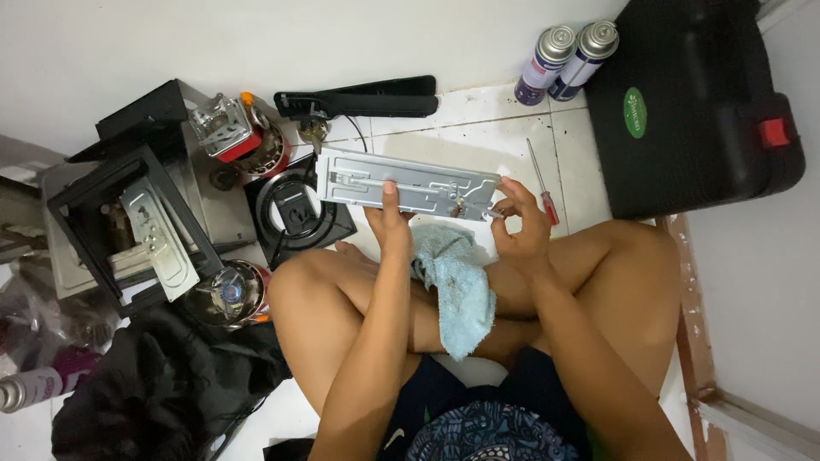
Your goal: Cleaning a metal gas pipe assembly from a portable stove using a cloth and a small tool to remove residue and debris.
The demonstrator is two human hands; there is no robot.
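I sit cross-legged on a white tiled floor. My left hand (pixel 389 224) grips the lower edge of a long grey stamped metal plate (pixel 410 181), thumb lying on its face. My right hand (pixel 521 226) pinches a small part at the plate's right end, fingers closed on it. A light blue cloth (pixel 457 286) is draped over my leg just under the plate.
A red-handled screwdriver (pixel 541 183) lies on the tiles by my right hand. A black case (pixel 683 102) and two spray cans (pixel 564 55) stand at the back right. Dismantled portable gas stove parts (pixel 145 222), a black burner ring (pixel 295 209) and a black handle piece (pixel 359 101) crowd the left.
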